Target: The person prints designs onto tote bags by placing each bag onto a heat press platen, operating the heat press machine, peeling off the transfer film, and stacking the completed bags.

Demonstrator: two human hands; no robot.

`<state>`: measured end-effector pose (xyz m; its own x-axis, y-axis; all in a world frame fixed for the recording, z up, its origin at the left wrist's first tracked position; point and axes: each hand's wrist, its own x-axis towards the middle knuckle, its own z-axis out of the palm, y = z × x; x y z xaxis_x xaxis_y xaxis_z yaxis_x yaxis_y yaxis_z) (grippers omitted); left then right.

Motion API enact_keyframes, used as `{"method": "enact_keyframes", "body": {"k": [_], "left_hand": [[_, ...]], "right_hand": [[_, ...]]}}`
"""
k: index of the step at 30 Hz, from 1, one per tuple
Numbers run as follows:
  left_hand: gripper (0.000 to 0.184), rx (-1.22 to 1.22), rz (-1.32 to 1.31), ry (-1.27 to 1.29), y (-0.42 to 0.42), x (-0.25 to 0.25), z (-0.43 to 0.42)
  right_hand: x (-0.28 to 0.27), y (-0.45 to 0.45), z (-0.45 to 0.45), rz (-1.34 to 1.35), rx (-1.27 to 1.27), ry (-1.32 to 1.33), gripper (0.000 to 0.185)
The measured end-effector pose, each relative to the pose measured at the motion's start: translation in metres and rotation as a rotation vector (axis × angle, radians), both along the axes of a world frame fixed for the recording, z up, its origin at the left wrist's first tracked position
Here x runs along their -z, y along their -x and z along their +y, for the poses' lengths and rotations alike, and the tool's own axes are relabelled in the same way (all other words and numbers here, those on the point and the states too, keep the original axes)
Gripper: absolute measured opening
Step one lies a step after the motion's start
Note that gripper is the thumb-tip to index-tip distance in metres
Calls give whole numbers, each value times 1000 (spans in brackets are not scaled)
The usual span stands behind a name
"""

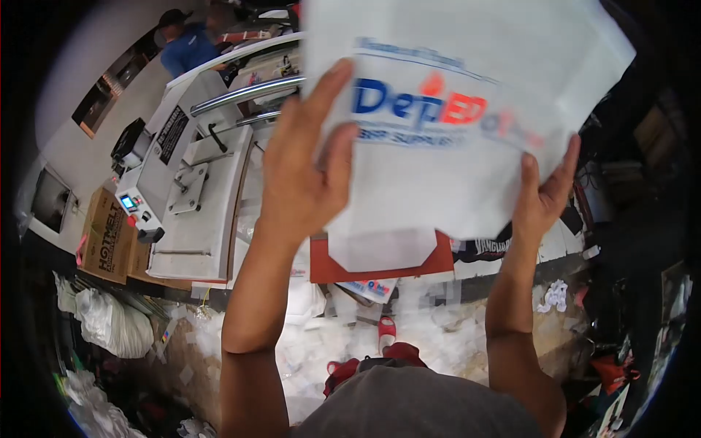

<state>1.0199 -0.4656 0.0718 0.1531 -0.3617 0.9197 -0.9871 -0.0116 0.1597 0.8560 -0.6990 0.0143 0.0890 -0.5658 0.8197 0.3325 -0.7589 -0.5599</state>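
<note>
Both my hands hold up a large white sheet [409, 182] that looks like cloth or bag material, with blurred blue and red "DepED" print. My left hand [307, 157] is at its left edge, with finger and thumb in front of it. My right hand [542, 193] grips the lower right edge, its thumb and a finger pointing upward. Below the raised sheet, another white piece with cut corners [380, 252] lies on a red-brown board [321, 271]. The far part of that board is hidden behind the held sheet.
A heat press [164, 157] with a lit display stands at left, near a "HOTMELT" carton [106, 237]. A person in a blue shirt [191, 50] is at the far left. Dark printed cloth [485, 248] lies right of the board. Scraps [431, 314] litter the floor; a white sack [113, 325] sits left.
</note>
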Motion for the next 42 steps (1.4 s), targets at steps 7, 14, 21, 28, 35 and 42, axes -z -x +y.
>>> {"method": "enact_keyframes", "body": {"k": [7,14,21,28,35,42], "left_hand": [[48,-359,489,-434,-143,310,-43],[45,-434,768,-565,-126,365,-31],[45,-443,785,-484,-120,355,-27],[44,-421,830,-538,-115,351,-14],[31,-448,721,-350,-64,292,60],[12,-746,1064,-499,108,385,285]], "right_hand": [[222,-134,-77,970,-205,-30,45],[292,-111,-49,939,-26,85,38],[284,-105,-42,1027,73,172,37],[278,-100,-38,1067,185,261,39],[251,-78,-36,650,55,95,21],[211,-97,89,784,-437,-243,15]]}}
